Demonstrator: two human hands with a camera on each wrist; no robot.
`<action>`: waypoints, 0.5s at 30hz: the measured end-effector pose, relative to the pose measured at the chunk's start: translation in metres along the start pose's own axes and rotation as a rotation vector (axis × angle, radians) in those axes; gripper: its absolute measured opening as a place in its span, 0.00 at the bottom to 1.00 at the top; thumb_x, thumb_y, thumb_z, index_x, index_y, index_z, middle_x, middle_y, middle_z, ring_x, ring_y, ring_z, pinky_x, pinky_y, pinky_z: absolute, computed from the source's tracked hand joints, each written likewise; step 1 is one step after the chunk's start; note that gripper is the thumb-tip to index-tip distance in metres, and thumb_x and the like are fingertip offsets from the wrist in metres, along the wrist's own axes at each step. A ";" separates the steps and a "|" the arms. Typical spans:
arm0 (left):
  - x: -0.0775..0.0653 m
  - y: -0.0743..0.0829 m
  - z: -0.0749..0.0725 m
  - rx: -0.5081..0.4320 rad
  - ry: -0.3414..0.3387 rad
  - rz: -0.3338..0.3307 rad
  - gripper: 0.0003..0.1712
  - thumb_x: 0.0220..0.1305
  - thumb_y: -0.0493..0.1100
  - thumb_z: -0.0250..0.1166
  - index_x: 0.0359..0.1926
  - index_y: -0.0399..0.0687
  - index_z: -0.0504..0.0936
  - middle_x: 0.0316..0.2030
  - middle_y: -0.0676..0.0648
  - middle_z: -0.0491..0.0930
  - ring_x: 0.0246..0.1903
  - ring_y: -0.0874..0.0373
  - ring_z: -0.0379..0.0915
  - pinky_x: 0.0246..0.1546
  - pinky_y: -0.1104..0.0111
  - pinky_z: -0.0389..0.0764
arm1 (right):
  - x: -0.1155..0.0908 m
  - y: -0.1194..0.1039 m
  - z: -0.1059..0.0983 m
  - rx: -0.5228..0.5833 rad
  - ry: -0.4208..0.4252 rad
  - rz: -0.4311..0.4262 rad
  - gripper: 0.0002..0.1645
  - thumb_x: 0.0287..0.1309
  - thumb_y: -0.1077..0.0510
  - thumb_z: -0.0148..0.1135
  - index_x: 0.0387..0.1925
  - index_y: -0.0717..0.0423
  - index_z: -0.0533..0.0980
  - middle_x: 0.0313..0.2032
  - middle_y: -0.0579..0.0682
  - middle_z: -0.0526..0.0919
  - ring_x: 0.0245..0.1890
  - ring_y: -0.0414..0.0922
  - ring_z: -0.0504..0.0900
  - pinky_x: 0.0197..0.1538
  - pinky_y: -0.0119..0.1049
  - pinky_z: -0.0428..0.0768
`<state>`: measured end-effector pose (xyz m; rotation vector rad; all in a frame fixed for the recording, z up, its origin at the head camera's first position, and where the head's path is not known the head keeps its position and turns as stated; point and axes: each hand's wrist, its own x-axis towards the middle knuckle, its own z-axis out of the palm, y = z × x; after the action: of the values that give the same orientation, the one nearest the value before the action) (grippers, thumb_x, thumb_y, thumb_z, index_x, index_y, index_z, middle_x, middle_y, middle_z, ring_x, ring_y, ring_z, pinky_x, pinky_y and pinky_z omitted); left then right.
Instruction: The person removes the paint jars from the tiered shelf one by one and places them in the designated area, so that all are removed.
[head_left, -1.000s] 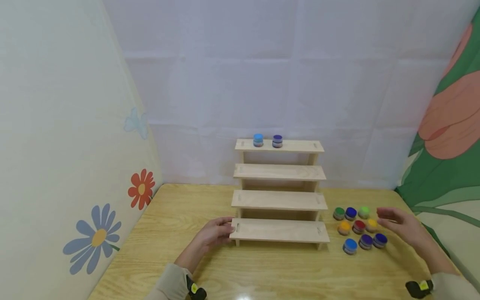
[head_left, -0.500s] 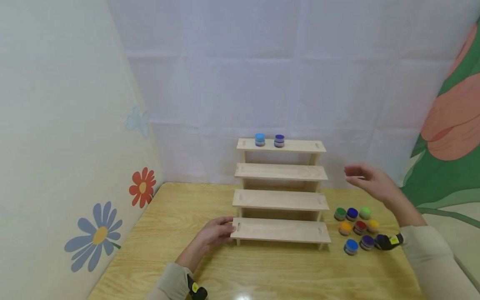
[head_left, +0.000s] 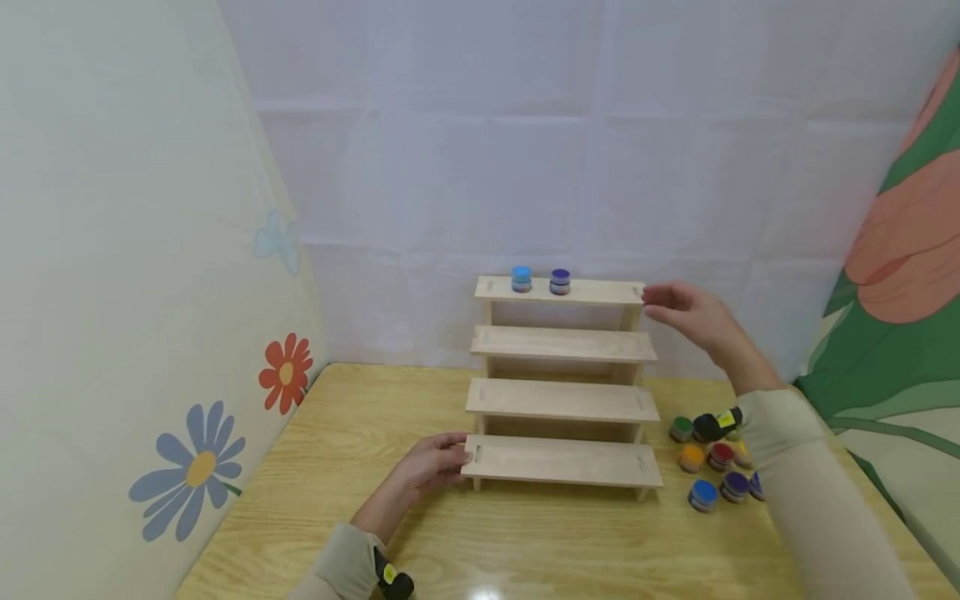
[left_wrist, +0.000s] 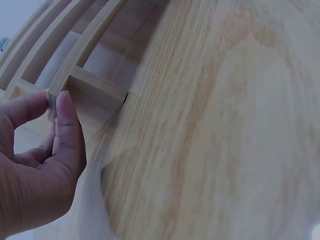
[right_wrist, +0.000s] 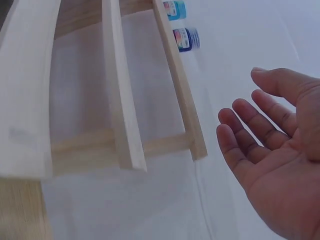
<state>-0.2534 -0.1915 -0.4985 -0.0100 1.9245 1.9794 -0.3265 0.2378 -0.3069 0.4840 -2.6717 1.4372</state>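
A four-step wooden display rack (head_left: 562, 460) stands on the table. My left hand (head_left: 429, 468) pinches the left end of its lowest board; in the left wrist view, thumb and fingers (left_wrist: 67, 130) close on that board's edge. My right hand (head_left: 692, 312) is beside the right end of the top board (head_left: 600, 291), fingers loosely bent and nothing in them. The right wrist view shows this hand (right_wrist: 280, 135) apart from the rack. On the top board sit a light blue paint jar (head_left: 521, 279) and a dark purple paint jar (head_left: 559, 282), toward the left.
Right of the rack, several paint jars stand in rows on the table (head_left: 360, 417), among them a green jar (head_left: 681, 429), an orange jar (head_left: 691, 457) and a blue jar (head_left: 702, 495). My right sleeve (head_left: 810, 475) covers part of them. A white cloth (head_left: 450, 183) hangs behind.
My right hand has moved from beside the jars on the table up and left to the top board's right end. The left hand keeps its grip on the lowest board.
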 end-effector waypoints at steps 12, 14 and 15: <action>-0.003 0.004 0.001 0.009 0.017 -0.016 0.37 0.67 0.36 0.65 0.72 0.27 0.62 0.48 0.42 0.80 0.38 0.58 0.81 0.37 0.69 0.84 | 0.046 -0.024 0.029 0.097 -0.023 0.017 0.32 0.71 0.53 0.61 0.69 0.64 0.68 0.66 0.63 0.72 0.67 0.58 0.70 0.71 0.53 0.65; -0.003 0.004 0.001 0.012 0.020 -0.015 0.37 0.67 0.36 0.65 0.72 0.27 0.62 0.48 0.42 0.80 0.38 0.58 0.81 0.37 0.69 0.84 | 0.053 -0.026 0.034 0.109 -0.018 0.027 0.32 0.71 0.53 0.62 0.69 0.63 0.68 0.66 0.63 0.73 0.67 0.58 0.70 0.71 0.52 0.65; -0.003 0.004 0.001 0.014 0.022 -0.014 0.37 0.67 0.36 0.65 0.71 0.26 0.62 0.48 0.42 0.80 0.37 0.58 0.81 0.37 0.69 0.84 | 0.056 -0.026 0.036 0.109 -0.013 0.032 0.32 0.70 0.53 0.62 0.69 0.63 0.68 0.66 0.62 0.73 0.67 0.57 0.70 0.71 0.52 0.66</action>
<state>-0.2514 -0.1917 -0.4933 -0.0419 1.9467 1.9648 -0.3684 0.1811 -0.2946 0.4625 -2.6331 1.6007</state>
